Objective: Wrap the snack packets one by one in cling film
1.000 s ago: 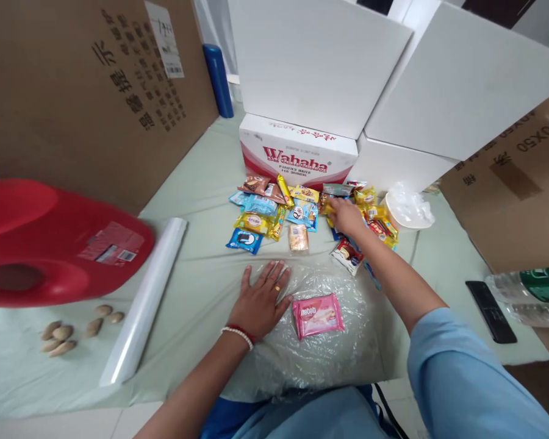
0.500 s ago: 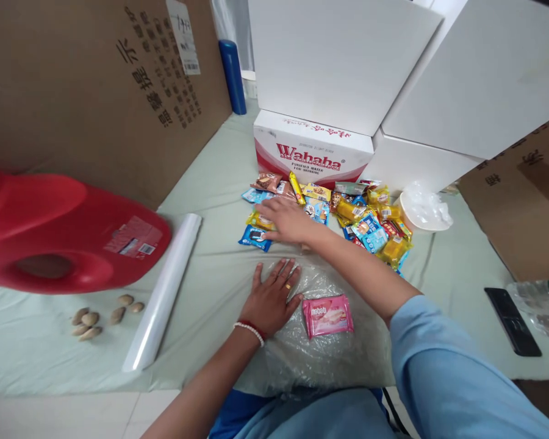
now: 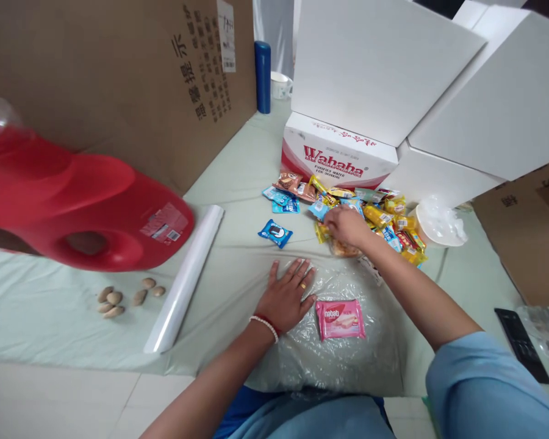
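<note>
One pink packet (image 3: 340, 319) lay on clear plastic (image 3: 333, 366) beside my left grip (image 3: 284, 296), spread flat and empty. My right grip (image 3: 348, 226) curled over snack packets (image 3: 377, 215) near a carton (image 3: 336, 152); I couldn't tell if it held any. All seemed light, slippery, crushable, best pinched by sealed ends.

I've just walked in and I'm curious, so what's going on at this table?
A person's left hand lies palm down at the edge of clear plastic film. A pink rectangular packet lies on the film. The right hand is among small, colourful wrapped snacks before a red-and-white cardboard box; whether it grips one is unclear.
</note>
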A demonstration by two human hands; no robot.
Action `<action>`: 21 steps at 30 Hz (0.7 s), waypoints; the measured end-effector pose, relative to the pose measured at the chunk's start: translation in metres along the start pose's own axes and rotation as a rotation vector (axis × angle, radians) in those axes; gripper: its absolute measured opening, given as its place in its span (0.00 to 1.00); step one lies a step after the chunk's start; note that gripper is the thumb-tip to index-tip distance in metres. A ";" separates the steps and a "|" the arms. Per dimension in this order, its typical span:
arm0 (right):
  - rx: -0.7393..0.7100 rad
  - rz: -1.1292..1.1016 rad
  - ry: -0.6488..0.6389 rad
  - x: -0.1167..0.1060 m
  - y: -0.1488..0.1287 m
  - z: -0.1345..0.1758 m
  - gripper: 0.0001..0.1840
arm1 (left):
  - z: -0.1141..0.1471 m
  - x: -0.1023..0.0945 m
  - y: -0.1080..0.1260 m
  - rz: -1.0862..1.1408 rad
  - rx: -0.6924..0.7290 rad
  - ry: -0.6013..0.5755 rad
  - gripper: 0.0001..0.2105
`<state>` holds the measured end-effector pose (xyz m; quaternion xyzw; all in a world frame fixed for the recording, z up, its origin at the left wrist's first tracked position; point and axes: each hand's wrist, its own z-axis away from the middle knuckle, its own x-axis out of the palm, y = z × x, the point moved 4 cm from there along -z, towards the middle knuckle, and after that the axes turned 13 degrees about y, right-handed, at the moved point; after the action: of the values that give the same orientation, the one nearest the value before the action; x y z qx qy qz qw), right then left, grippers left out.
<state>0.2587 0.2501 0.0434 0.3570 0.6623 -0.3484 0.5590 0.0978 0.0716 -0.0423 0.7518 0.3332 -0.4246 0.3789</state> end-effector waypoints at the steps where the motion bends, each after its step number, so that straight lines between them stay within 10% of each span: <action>1: 0.050 0.020 0.029 0.000 -0.004 -0.006 0.15 | 0.000 0.000 0.000 0.001 -0.002 0.001 0.29; 5: 0.164 0.091 0.006 0.017 -0.029 -0.028 0.34 | 0.000 0.000 0.000 0.012 -0.009 -0.013 0.29; 14: 0.315 -0.529 0.015 0.038 -0.021 -0.031 0.20 | 0.000 0.001 -0.001 0.027 -0.012 -0.007 0.29; 21: 0.338 -0.226 0.115 0.027 0.002 -0.055 0.15 | -0.001 -0.001 0.000 0.079 -0.044 -0.036 0.28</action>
<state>0.2299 0.3002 0.0243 0.3884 0.6611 -0.4940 0.4100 0.0976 0.0721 -0.0416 0.7481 0.3058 -0.4153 0.4176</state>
